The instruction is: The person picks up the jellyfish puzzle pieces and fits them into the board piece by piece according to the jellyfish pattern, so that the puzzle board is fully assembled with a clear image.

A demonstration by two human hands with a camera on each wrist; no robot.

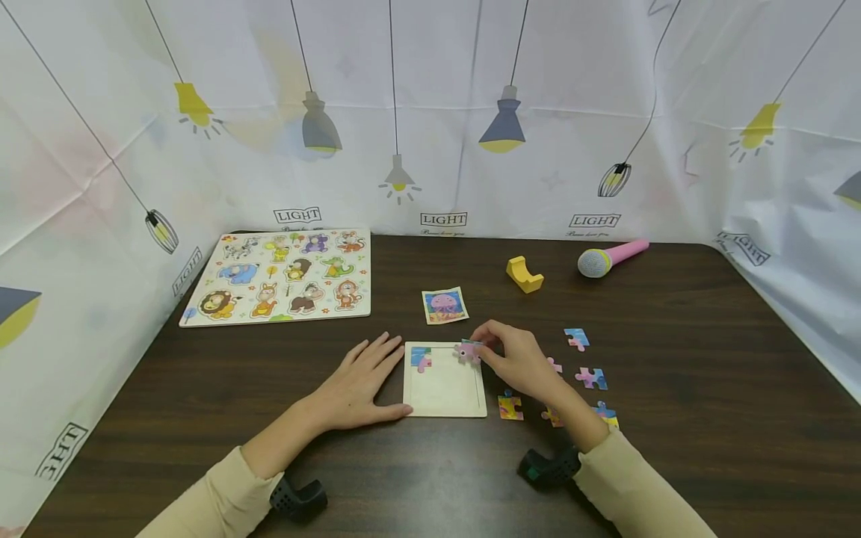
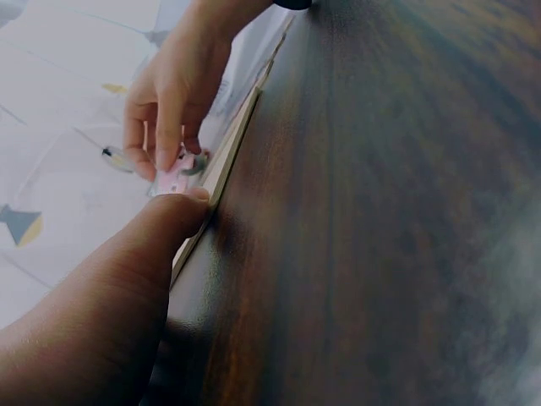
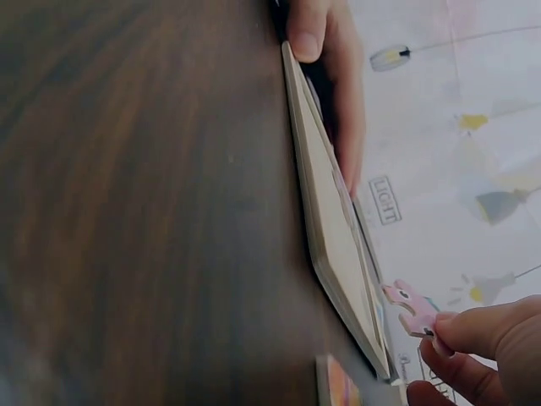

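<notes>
A square wooden puzzle tray (image 1: 445,392) lies on the table, with a blue and pink puzzle piece (image 1: 420,358) in its far left corner. My left hand (image 1: 356,385) rests with spread fingers along the tray's left side, the thumb (image 2: 188,210) touching its edge near the front corner. Over the tray's far right corner, my right hand (image 1: 521,362) pinches a pink puzzle piece (image 3: 411,306) with an eye printed on it. That piece is tilted above the tray in the right wrist view. Beyond the tray lies a picture card (image 1: 445,305) of a pink jellyfish.
Several loose pieces lie right of the tray, among them a yellow one (image 1: 510,407), a pink and blue one (image 1: 591,378) and a blue one (image 1: 576,338). Farther back are an animal puzzle board (image 1: 276,276), a yellow curved block (image 1: 525,275) and a pink toy microphone (image 1: 612,258).
</notes>
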